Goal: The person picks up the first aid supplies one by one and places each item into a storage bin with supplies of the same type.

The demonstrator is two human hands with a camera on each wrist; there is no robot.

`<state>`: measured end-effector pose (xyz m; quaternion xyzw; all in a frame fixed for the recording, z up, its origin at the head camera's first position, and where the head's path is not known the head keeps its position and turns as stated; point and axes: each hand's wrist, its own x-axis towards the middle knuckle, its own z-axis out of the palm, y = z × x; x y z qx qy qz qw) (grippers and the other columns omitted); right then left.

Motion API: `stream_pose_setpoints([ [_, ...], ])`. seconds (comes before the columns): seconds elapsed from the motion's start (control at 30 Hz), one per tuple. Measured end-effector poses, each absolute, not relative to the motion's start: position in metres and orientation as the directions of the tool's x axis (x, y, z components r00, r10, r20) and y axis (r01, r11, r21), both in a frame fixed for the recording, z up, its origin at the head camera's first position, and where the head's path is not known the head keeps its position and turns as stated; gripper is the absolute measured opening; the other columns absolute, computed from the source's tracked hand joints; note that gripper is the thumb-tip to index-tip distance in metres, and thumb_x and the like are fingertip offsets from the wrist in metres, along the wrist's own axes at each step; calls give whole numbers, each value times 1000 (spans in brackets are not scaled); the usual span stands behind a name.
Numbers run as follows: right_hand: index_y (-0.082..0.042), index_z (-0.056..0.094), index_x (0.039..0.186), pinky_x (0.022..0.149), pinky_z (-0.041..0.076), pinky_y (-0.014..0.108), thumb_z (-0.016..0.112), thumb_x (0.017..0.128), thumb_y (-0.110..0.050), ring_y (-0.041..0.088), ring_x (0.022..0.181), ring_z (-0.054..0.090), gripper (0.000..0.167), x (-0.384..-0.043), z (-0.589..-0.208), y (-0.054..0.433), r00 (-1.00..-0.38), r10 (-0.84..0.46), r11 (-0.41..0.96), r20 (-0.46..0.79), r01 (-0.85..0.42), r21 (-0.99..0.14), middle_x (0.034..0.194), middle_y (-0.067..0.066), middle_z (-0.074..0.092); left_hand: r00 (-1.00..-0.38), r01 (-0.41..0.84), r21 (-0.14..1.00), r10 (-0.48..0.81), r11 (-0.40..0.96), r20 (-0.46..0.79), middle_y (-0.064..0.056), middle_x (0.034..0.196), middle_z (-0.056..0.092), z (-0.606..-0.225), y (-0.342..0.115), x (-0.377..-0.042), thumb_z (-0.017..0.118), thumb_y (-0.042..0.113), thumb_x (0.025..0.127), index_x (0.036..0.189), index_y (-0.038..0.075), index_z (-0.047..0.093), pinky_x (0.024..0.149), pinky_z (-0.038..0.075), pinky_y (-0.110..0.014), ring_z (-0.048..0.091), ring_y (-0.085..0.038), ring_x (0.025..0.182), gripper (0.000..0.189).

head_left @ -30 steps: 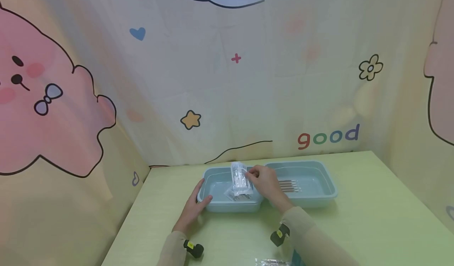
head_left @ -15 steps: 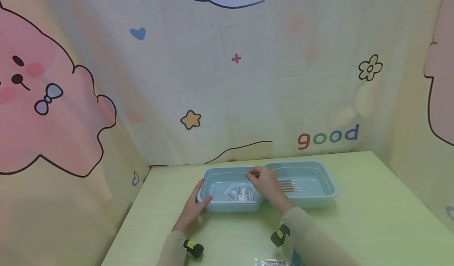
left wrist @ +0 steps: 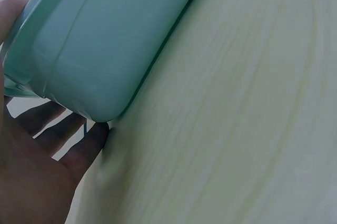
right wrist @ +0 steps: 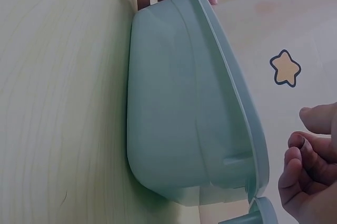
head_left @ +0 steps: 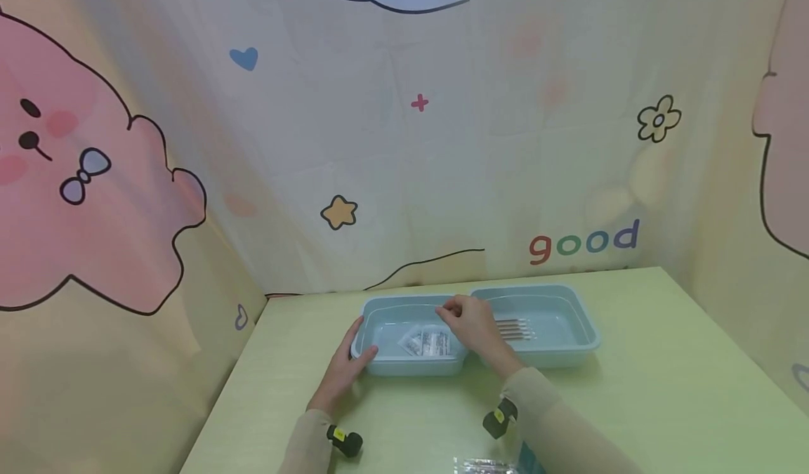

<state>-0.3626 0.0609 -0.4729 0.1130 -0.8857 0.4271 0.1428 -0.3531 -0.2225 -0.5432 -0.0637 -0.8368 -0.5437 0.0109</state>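
Pkt [head_left: 436,343] fell into L tray [head_left: 413,369]; R tray [head_left: 559,358]: swabs [head_left: 513,330].

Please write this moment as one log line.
left hand: holds left tray; right hand: empty; packets: in left tray; swabs: in right tray

**Side by Side, Left and Right**

I have a light-blue rectangular plastic basin [head_left: 411,367] on the pale-green wood-grain table [head_left: 663,390], a matching light-blue plastic basin [head_left: 556,358] just to its right. Small white printed packets [head_left: 435,343] lie in the first; slim brown-stemmed, white-tipped swabs [head_left: 515,330] in the second. A shiny clear plastic wrapper [head_left: 485,467] sits in front; a cartoon-printed fabric backdrop [head_left: 404,158] hangs behind.
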Motion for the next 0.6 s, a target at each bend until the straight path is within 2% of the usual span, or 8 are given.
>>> stream_pose_setpoints([
  [0.1,-10,73,90,56,45,26,70,90,-27,10,60,52,17,-363,-474,63,-934,-69,614,350,-317,-723,69,-5,63,-993,115,909,79,401,90,-11,161,24,-552,-223,-358,64,40,93,153,36,25,113,20,-66,24,-41,146,72],
  [0.23,-11,73,90,59,47,27,70,90,-28,10,63,53,17,-361,-472,65,-932,-59,621,358,-315,-718,71,-4,64,-994,106,907,73,408,83,-11,161,24,-553,-224,-360,64,42,93,153,38,25,113,20,-66,24,-41,145,72],
  [0.47,-11,73,94,61,48,27,70,90,-27,10,66,55,17,-353,-468,68,-941,-58,619,334,-296,-727,74,-3,65,-991,112,907,113,405,72,-17,161,22,-529,-220,-346,63,35,95,156,23,22,113,20,-67,22,-45,145,75],
  [0.6,-10,72,95,62,47,27,71,89,-27,10,67,55,18,-348,-463,71,-942,-65,613,328,-297,-732,74,-3,64,-991,108,903,118,415,65,-16,161,22,-518,-217,-337,62,35,95,156,22,22,114,20,-65,23,-43,146,74],
])
